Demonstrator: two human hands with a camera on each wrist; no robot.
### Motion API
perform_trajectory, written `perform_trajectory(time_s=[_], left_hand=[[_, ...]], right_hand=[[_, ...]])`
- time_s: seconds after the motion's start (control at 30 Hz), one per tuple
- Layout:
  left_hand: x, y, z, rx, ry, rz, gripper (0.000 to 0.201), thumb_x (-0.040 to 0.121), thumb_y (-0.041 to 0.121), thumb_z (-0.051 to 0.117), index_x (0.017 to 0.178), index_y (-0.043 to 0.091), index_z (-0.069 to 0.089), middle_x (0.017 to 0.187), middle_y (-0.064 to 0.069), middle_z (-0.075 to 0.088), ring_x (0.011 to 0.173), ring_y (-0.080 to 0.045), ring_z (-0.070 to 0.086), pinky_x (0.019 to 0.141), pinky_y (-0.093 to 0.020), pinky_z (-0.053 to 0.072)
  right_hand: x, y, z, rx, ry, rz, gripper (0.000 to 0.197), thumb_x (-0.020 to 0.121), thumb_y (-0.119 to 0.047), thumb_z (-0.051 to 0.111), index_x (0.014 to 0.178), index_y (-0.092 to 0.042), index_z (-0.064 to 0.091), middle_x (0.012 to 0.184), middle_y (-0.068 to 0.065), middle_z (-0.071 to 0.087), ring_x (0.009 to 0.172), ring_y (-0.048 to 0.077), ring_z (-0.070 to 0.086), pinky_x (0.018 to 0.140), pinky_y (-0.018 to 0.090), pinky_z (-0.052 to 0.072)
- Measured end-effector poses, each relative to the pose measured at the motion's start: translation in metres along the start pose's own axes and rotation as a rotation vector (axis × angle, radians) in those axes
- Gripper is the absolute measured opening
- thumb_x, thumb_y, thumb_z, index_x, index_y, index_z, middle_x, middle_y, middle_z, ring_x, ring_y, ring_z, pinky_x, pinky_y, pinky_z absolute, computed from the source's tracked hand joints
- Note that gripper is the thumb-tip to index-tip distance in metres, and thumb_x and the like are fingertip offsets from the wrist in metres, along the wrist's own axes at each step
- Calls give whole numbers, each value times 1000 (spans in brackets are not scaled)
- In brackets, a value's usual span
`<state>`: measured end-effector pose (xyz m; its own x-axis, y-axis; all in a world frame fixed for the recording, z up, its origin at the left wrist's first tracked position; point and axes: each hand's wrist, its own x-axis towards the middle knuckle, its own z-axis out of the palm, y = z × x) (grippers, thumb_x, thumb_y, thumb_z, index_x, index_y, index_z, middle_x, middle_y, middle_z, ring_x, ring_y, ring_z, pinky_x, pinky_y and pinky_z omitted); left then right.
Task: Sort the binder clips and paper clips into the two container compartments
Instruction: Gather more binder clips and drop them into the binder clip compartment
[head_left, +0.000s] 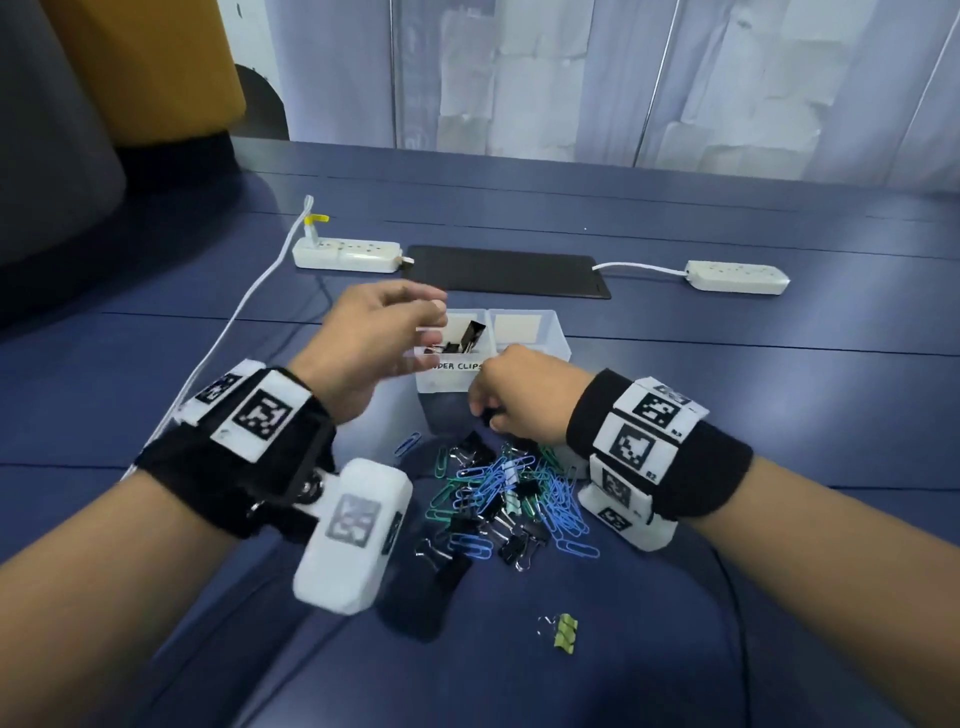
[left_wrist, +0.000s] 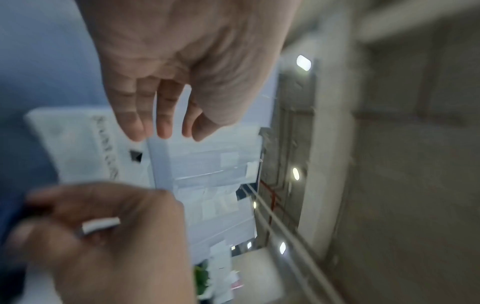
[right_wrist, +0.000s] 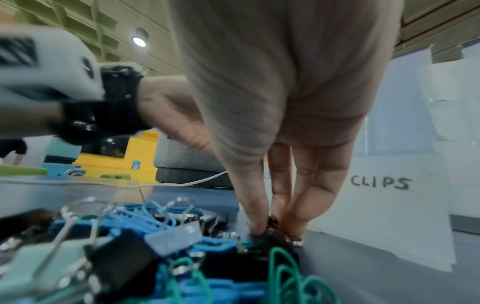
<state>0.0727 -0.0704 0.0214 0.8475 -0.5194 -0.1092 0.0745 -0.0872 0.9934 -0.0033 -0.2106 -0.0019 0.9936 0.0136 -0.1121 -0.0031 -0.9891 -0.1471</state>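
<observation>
One green binder clip (head_left: 565, 632) lies nearest on the blue tabletop (head_left: 727, 374). Beyond it, a tangled pile (head_left: 506, 499) of wire paper clips and folded-metal binder clips. The right hand (head_left: 519, 395) pinches a black binder clip (right_wrist: 272, 232) at the pile's far edge. The left hand (head_left: 374, 343) hangs released over the two-compartment translucent container (head_left: 550, 353). Farthest lie two white power strips (head_left: 347, 254).

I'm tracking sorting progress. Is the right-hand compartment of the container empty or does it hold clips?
Seemingly empty: in the head view the right compartment shows only its pale bare floor, while the left compartment holds black binder clips.
</observation>
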Motion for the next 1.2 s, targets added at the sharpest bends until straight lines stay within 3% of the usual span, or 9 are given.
perform_trajectory(time_s=[0.13,0.27,0.47,0.53,0.63,0.7,0.9,1.07,1.2], left_hand=[[-15,-22,-5,-467,-27,-245,11,92,15,54,95,9,62,89,-11,63,82,-20,63,76,-26,57],[-21,-41,0,-551,-11,-327,17,94,19,50,87,9,62,85,-12,63,81,-21,63,83,-30,54],[-29,-44,0,-888,-67,-456,43,101,30,34,89,-3,60,83,-18,65,76,-26,67,70,-35,57],[-29,-48,-7,-887,-3,-467,44,102,30,32,88,-3,58,80,-18,64,77,-26,64,61,-29,58],[-29,-52,-18,-852,79,-446,41,101,28,33,87,-2,58,67,-17,68,73,-26,65,58,-27,58],[-27,-53,-23,-846,98,-431,40,100,29,35,87,-1,58,74,-17,65,80,-26,62,60,-29,58],[-26,-52,-25,-781,87,-406,40,100,31,36,86,1,59,84,-16,60,87,-25,61,70,-32,57],[-28,-52,-20,-763,84,-397,36,99,28,40,86,1,59,84,-17,60,92,-26,61,73,-34,58],[-32,-53,-9,-707,55,-392,31,98,25,42,88,2,59,85,-16,60,92,-25,60,79,-32,56]], right_hand=[[-5,-2,-15,96,83,23,16,76,-14,66,90,-17,73,89,7,70,82,22,64,75,25,48],[-8,-24,-41,241,211,-57,16,77,-19,72,92,-18,75,84,3,76,77,15,68,76,23,50],[-6,-40,-36,296,241,-62,20,79,-30,71,95,-19,73,82,-1,73,70,11,63,70,19,46],[-9,-32,-32,241,234,-22,19,79,-29,71,95,-18,73,81,-1,71,69,11,59,70,20,46],[-11,-24,-18,116,11,42,23,80,-28,71,100,-17,72,84,1,66,76,14,57,77,24,48],[-10,-24,-6,81,-65,71,27,80,-30,70,103,-17,71,88,2,63,84,19,58,79,26,47],[-3,-28,1,127,-18,105,7,74,-15,70,79,-11,73,65,-3,58,63,14,56,56,20,40],[-2,-27,-11,221,139,110,7,72,-14,67,70,-12,73,68,1,69,67,15,61,60,19,45],[-3,-32,-29,343,256,81,9,72,-16,69,74,-13,76,72,1,74,63,7,63,59,7,43]])
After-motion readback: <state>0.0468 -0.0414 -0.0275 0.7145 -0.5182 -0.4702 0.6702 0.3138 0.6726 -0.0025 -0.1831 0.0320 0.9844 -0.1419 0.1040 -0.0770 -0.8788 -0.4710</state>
